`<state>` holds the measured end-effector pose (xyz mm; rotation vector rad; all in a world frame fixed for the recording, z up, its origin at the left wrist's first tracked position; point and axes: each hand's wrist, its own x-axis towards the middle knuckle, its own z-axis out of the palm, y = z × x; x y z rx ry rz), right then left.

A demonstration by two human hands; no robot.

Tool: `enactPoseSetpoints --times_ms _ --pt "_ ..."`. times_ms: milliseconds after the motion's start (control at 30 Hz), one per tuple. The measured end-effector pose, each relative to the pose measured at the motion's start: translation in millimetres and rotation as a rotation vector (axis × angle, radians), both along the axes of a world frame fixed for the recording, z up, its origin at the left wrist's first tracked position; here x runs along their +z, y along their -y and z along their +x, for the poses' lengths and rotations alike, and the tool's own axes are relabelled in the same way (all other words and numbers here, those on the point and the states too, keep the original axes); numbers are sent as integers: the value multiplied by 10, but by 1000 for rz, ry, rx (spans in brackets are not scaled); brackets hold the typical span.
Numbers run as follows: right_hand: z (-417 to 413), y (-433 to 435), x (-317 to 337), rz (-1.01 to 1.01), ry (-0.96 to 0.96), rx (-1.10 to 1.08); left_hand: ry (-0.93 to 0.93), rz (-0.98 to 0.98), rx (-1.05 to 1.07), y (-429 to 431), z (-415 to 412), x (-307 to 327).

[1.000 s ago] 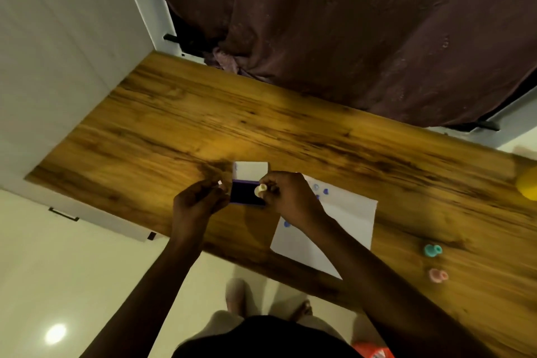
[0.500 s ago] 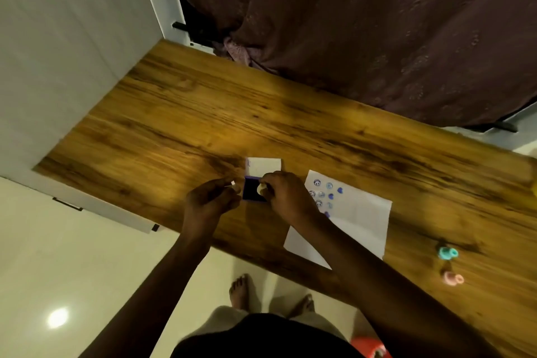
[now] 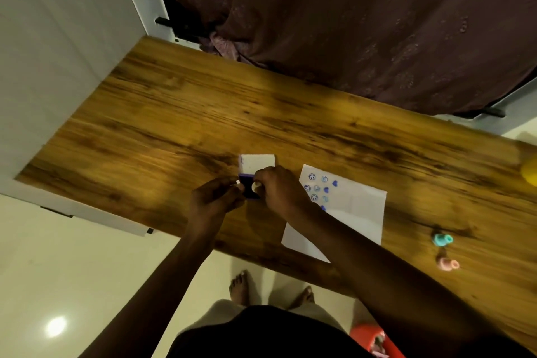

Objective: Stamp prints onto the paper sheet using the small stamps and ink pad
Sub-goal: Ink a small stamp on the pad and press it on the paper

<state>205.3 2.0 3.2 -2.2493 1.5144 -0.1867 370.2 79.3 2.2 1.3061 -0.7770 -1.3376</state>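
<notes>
A: What's the right hand (image 3: 279,189) doing?

B: Its grip is closed on a small pale stamp (image 3: 257,185), thumb and fingers pinched round it, and the stamp has come down onto the dark ink pad (image 3: 250,192). A second ago it was held slightly higher over the pad; now it looks pressed in, though the contact face is hidden.

A: And the left hand (image 3: 213,197)?

B: Just to the left of that grip, fingers curled against the pad's edge, steadying it. Something small and white shows at its fingertips; I cannot tell what it is.

A: So what does that mean for the job?

B: I'd judge this as the inking step. The pad's white lid (image 3: 257,162) lies open just beyond the grip. The paper sheet (image 3: 348,206) is to the right of it on the surface (image 3: 174,131), already carrying blue faces and hearts near its far corner, with most of it bare.

A: Other stamps?

B: A teal stamp (image 3: 442,240) and a pink stamp (image 3: 447,264) lie well to the right, past the sheet, untouched
</notes>
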Motion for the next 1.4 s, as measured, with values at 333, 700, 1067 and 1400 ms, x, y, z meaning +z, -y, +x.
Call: enactPoseSetpoints --times_ms 333,700,1067,1400 --pt "-396 42 439 71 368 -206 -31 -41 -31 101 56 -35" --pt "-893 -949 78 110 228 -389 -106 8 -87 179 -210 -10" --pt "-843 -1082 -32 129 113 -342 -26 39 -136 87 -341 -72" --pt "-837 -1099 -103 166 65 -339 27 96 -157 43 -399 -70"
